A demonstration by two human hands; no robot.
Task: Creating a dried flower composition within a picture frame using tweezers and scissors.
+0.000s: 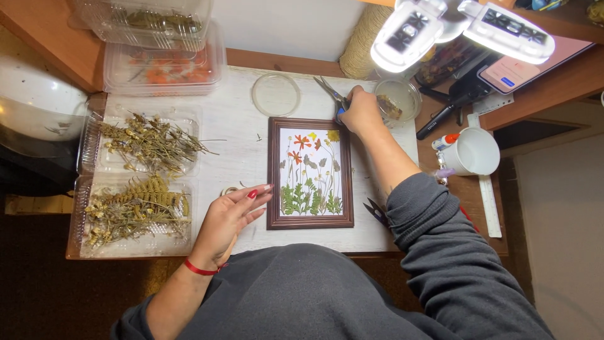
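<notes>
Pressed-flower picture (310, 173) in a dark wooden frame lies flat at the middle of the white surface (239, 126), holding red, orange and yellow blooms above green fern-like leaves. The left hand (229, 220) rests at its eight o'clock with fingers spread and apart, fingertips just touching the frame's left edge and holding nothing. The right hand (360, 112) is at the frame's one o'clock, closed on small scissors (332, 96) whose blades point away toward eleven o'clock.

Just right of that hand stands a round clear dish (397, 99) with a brownish scrap inside — touching or merely beside the hand, I cannot tell. An empty clear round lid (275, 94) lies at the frame's eleven o'clock, well clear of both hands. A spool of twine (362, 41) stands behind the scissors, partly hidden by a bright lamp head (409, 31).

At nine o'clock two clear plastic trays hold dried plants: the upper tray (145, 141) has thin branching stems with small yellowish buds, the lower tray (135, 211) has brown fern fronds. At ten o'clock a stack of lidded clear boxes (163, 56) shows orange petals below and greenish sprigs above.

At three o'clock a white mug (475, 151) stands with a glue stick (445, 141) beside it, a ruler (489, 208) below — and a dark pen (440, 118) above. A second small dark tool (376, 211) lies by the frame's lower right corner, partly under the grey sleeve.
</notes>
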